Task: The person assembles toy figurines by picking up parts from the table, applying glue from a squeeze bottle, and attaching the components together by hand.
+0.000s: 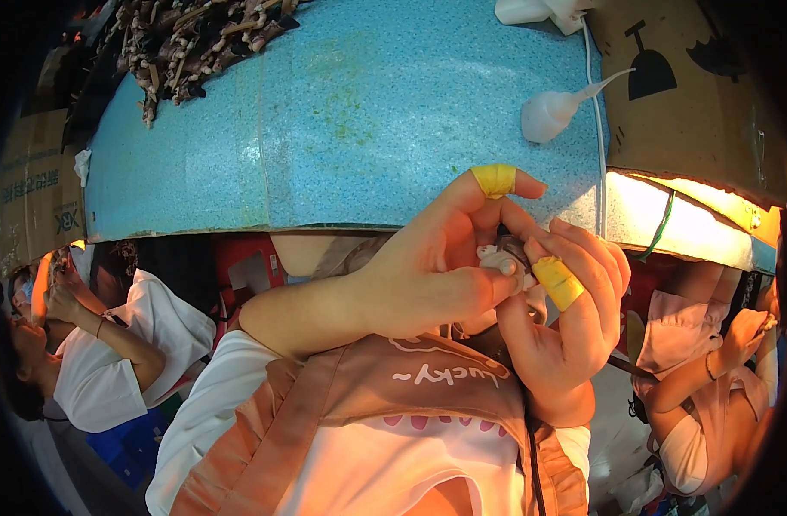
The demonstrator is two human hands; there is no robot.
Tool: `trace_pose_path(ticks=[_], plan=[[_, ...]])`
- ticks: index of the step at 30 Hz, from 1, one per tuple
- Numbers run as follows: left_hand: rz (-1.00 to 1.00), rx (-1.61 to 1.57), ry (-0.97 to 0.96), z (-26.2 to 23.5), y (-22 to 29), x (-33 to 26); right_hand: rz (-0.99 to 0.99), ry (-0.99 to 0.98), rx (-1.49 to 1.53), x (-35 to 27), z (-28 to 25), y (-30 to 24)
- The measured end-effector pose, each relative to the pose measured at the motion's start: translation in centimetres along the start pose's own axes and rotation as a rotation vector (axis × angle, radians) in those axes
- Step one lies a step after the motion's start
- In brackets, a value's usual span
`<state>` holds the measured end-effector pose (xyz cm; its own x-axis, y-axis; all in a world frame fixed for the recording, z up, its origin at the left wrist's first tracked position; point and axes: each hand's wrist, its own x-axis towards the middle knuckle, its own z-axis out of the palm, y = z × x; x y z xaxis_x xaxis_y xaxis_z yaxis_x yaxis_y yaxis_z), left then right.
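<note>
In front of my chest, my left hand (462,249) and my right hand (574,314) meet around a small figurine-like piece (499,258), white with a dark brown part. The left thumb and fingers pinch it from one side, and the right fingertips close on it from the other. Much of the piece is hidden by the fingers. Yellow tape (495,181) wraps the left index finger, which sticks out above the piece. More yellow tape (558,283) is around a right finger.
Across the blue speckled table (368,112), a heap of small dark and pale pieces with sticks (191,52) lies far left. A translucent squeeze bottle (548,118) lies far right near a white cable (602,155) and a cardboard box (686,95). Co-workers sit at left (127,361) and right (703,387).
</note>
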<state>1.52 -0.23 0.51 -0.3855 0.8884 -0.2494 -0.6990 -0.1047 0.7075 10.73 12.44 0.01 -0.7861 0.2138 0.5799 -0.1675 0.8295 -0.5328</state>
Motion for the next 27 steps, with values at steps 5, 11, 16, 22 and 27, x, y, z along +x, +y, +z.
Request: trace_pose_path(ticks=[5, 11, 16, 22, 27], plan=[[0.009, -0.05, -0.019, -0.2, -0.2, 0.3, 0.108, 0.045, 0.183, -0.7, 0.5, 0.1], [-0.063, -0.112, -0.011, -0.5, -0.3, 0.3, 0.036, -0.086, 0.134, 0.0, -0.6, 0.8], [-0.164, 0.04, -0.034, -0.7, 1.4, -0.1, 0.129, -0.158, 0.108, -0.7, -1.7, 1.2], [-0.188, 0.034, -0.079, 0.0, 1.8, -0.5, 0.307, -0.135, 0.364, -1.7, -2.0, 1.9], [-0.251, 0.103, -0.028, 0.2, 2.6, -0.5, 0.57, -0.113, 1.094, -2.0, -1.2, 0.2]])
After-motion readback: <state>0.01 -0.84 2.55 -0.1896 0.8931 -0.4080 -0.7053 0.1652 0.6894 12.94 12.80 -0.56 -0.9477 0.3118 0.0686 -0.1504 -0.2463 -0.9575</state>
